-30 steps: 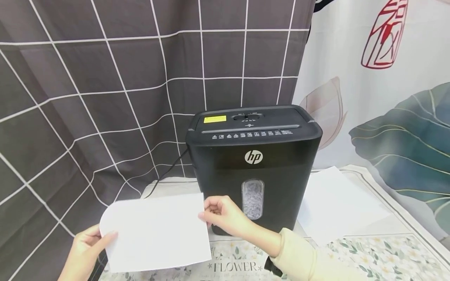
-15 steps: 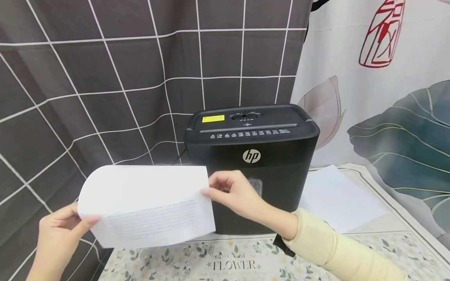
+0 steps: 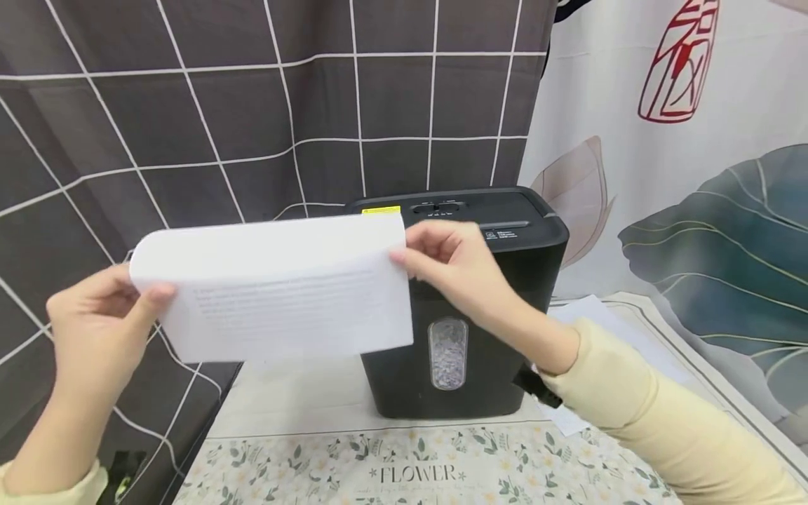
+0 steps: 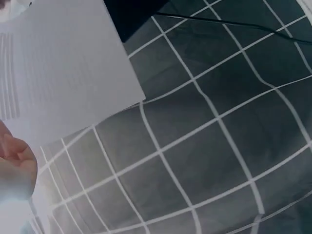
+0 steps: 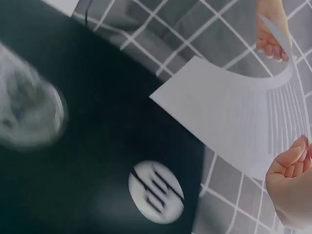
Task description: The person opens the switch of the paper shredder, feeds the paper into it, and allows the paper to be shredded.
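Note:
A white sheet of paper (image 3: 284, 294), curved over at its left end, hangs in the air before the left part of a black HP shredder (image 3: 467, 280). My left hand (image 3: 95, 330) pinches its left end between thumb and fingers. The right hand (image 3: 463, 270) pinches its right edge, in front of the shredder's upper body. Faint printed lines show on the paper (image 5: 219, 112) in the right wrist view, with the shredder's logo (image 5: 156, 192) nearby. The sheet hides part of the shredder's top and front.
More white paper (image 3: 606, 330) lies on the table to the right of the shredder, partly behind the right forearm. A floral cloth (image 3: 315, 463) covers the table's front. Behind stand a dark grid curtain (image 3: 252, 105) and a white patterned curtain (image 3: 606, 84).
Both hands have raised the sheet from low over the table to the height of the shredder's top. The left hand has also moved left, the right hand right, and the printed lines have come into view.

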`<state>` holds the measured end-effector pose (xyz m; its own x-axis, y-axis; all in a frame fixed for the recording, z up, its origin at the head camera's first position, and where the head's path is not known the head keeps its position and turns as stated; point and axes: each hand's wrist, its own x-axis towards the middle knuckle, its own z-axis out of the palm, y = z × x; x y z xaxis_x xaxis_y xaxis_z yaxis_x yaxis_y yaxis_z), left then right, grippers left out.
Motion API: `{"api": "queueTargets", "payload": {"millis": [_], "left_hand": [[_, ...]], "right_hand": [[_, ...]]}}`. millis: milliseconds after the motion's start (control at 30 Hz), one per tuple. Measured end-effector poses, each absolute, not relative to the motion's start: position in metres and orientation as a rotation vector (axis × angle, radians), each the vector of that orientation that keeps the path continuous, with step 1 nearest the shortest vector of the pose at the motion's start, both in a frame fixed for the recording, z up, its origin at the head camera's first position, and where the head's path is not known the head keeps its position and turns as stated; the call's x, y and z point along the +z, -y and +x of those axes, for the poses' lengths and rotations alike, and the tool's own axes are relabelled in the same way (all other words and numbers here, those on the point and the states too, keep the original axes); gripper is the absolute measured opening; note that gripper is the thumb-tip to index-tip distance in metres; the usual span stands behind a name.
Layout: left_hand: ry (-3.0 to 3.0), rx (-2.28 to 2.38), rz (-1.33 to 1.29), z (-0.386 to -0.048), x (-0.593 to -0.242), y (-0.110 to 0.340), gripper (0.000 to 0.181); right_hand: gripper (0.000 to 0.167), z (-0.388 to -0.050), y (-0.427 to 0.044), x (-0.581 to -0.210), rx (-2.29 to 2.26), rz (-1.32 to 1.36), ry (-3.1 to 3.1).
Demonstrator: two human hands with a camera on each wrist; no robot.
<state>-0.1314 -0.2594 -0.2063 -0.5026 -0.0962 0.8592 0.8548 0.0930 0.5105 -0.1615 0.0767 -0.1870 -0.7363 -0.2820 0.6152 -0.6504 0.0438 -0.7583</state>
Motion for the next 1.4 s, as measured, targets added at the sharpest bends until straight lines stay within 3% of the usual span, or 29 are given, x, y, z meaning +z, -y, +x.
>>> {"api": "queueTargets", "payload": {"millis": [267, 433, 667, 1067, 1233, 1400], "left_hand": [[1.767, -1.481, -0.678, -0.157, -0.158, 0.228, 0.01], [1.724, -1.618, -0.705, -0.179, -0.132, 0.207, 0.012], [1.941, -1.453, -0.613, -0.206, -0.106, 0.185, 0.012], [2.254, -1.229, -0.632, -0.249, -0.096, 0.159, 0.007], [2.345, -1.136, -0.674, -0.268, -0.102, 0.145, 0.022], [2.379, -1.087, -0.715, -0.279, -0.114, 0.138, 0.022]], "right_hand": [[0.01, -0.179, -0.109, -0.142, 1.6, 0.91, 1.964], [0.002, -0.188, -0.127, -0.125, 1.668, 0.865, 1.89], [0.01, -0.206, -0.154, -0.11, 1.56, 0.766, 1.901], [0.011, -0.228, -0.194, -0.106, 1.197, 0.662, 2.158], [0.009, -0.238, -0.21, -0.115, 1.113, 0.622, 2.229], [0.012, -0.247, -0.22, -0.128, 1.031, 0.639, 2.264]]}}
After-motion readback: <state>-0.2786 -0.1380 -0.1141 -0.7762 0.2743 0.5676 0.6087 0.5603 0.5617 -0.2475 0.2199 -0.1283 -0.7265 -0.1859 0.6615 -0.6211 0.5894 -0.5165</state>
